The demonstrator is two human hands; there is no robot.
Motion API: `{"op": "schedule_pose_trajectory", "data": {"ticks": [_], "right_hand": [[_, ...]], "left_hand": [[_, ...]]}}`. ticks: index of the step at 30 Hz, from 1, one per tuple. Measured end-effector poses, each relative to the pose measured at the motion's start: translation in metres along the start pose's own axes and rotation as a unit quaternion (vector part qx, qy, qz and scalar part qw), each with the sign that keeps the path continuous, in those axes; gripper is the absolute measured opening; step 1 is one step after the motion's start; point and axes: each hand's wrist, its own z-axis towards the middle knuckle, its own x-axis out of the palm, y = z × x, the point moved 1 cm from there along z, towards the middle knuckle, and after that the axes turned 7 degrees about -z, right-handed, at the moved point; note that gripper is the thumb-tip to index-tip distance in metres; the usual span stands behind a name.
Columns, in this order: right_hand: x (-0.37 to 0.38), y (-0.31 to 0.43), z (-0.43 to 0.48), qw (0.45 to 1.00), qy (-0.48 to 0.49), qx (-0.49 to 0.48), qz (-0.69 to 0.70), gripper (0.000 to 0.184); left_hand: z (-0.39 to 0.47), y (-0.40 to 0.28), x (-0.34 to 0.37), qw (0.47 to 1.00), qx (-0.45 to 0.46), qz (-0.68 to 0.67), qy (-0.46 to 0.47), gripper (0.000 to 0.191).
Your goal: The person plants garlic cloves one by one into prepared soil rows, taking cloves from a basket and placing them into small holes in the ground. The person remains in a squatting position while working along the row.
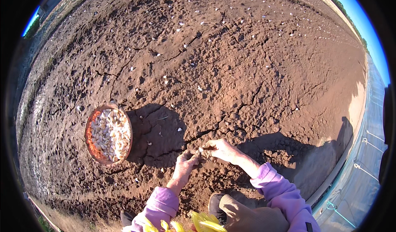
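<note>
My left hand [184,166] and my right hand [225,152] meet low over the brown soil [216,176], their fingertips nearly touching and caked with dirt. Between them shows a small pale garlic clove [201,149], pinched at the fingertips of my right hand. Whether the left fingers also grip it is hidden by the dirt and the overlap. To the left of my hands stands a round tub [90,142] with a reddish-orange inner wall. Peeled-looking garlic cloves [113,134] fill much of it.
Single cloves [179,129] dot the cracked soil ahead, including one [200,88] farther out. A long crack [213,128] runs through the ground. Plastic sheeting [355,182] tied with cords borders the right side. My shoe [215,204] is near the bottom.
</note>
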Motion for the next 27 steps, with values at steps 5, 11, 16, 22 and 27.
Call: {"op": "schedule_pose_trajectory", "data": {"ticks": [5, 11, 16, 22, 27], "right_hand": [[-0.035, -0.005, 0.011, 0.995, -0.088, 0.004, 0.041, 0.013], [-0.066, -0.022, 0.074, 0.911, -0.272, -0.032, -0.310, 0.015], [-0.063, -0.043, 0.113, 0.908, -0.240, -0.019, -0.343, 0.011], [-0.059, -0.054, 0.133, 0.812, -0.220, -0.044, -0.538, 0.008], [-0.058, -0.026, 0.112, 0.791, -0.207, 0.007, -0.576, 0.016]], "left_hand": [[0.008, 0.009, -0.009, 0.998, 0.011, -0.035, -0.054, 0.018], [0.020, 0.007, -0.039, 0.972, 0.048, -0.213, -0.091, 0.022], [0.029, 0.007, -0.047, 0.960, 0.036, -0.265, -0.081, 0.024], [0.043, 0.011, -0.048, 0.953, -0.001, -0.296, -0.065, 0.027], [0.050, 0.011, -0.038, 0.930, -0.031, -0.362, -0.056, 0.035]]}}
